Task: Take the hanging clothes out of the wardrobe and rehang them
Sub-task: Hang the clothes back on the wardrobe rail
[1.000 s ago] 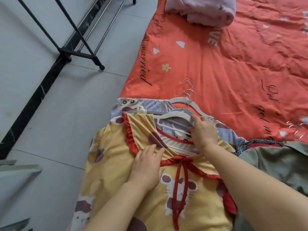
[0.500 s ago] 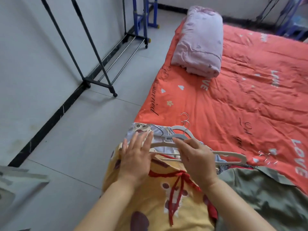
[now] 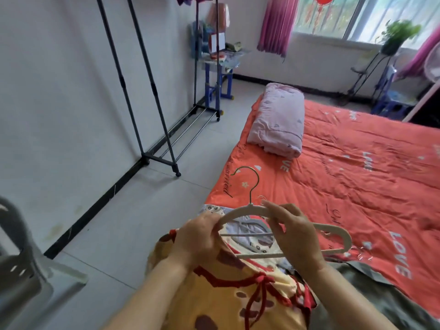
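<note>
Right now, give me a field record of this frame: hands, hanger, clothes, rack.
left hand: grips left end of hanger
right hand: pinches hanger near its middle
hanger: white, gold-hooked, held above the dress
dress: yellow, red trim, at edge of bed, below hands
rack: black, by the wall, left of bed
bed: red cover, folded quilt on it

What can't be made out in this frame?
- Head view: rack, top cut off by the upper edge.
- Head view: hanger, left end hidden in the left hand.
- Head view: green garment, shape cut off by the lower edge.
</note>
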Demonstrator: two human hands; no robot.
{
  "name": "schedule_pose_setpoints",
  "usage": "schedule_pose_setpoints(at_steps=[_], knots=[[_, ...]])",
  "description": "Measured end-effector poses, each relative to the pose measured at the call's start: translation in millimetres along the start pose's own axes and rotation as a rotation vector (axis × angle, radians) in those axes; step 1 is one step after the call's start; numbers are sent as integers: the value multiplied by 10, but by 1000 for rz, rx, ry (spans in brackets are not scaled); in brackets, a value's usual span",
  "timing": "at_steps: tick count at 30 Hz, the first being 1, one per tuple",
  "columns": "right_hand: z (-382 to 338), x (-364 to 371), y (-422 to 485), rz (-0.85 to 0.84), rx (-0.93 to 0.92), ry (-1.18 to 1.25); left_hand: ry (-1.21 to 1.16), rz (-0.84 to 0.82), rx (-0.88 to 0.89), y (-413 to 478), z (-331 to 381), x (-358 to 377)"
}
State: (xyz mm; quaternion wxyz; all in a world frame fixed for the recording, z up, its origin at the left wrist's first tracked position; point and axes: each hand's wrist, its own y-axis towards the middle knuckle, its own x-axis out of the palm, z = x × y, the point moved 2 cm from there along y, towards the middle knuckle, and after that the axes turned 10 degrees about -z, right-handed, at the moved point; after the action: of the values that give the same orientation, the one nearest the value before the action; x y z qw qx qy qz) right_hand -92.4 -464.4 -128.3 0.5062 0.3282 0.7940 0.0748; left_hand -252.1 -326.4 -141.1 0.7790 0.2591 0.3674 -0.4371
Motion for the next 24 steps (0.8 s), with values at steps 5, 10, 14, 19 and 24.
schedule_pose_setpoints(at_steps=[5,10,14,19,24], knots=[[-216,-495,-201,93,-78,-12,56,66,43,-73,461,-349],[-121,-229,-724,-749,80,-16,42,138,-22,-298,769,-652],[-353,-50,-780,-965,-65,104,59,206,-96,-617,873,-884],[-660,59,-799,-1110,-317,82,139,296,-217,-1137,891,-1257],[-739,-4,-707,-1138,-484,-79,176,406,-365,-1853,820,-1767]])
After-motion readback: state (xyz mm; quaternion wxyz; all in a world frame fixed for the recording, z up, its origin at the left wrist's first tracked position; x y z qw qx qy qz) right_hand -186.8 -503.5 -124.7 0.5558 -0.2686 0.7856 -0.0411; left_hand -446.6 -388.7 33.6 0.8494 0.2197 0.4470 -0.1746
